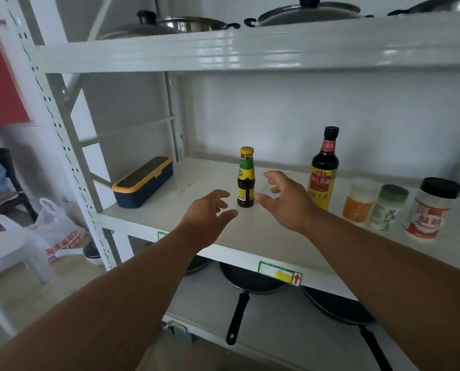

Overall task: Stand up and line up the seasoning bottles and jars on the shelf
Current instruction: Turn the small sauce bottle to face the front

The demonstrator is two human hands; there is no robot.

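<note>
1. The small dark sauce bottle [246, 177], yellow cap, green and yellow label, stands upright on the white shelf [253, 231], between the two hands and touching neither.
2. Left hand [207, 214]: grip wide, fingers loosely spread, holding nothing, just left of the bottle.
3. Right hand [286, 198]: grip wide, fingers spread, holding nothing, just right of the bottle.
4. The tall soy sauce bottle [324, 170] stands upright beyond the right hand.
5. To its right, upright in a row: an orange-filled jar [358, 202], a green-capped jar [389, 208], a black-capped jar [429, 210] with a red label.
6. A navy and yellow lidded box [143, 182] lies at the shelf's left end, well apart from the bottle.
7. Frying pans [250, 281] occupy the shelf below; lidded pots [194, 22] the shelf above.
</note>
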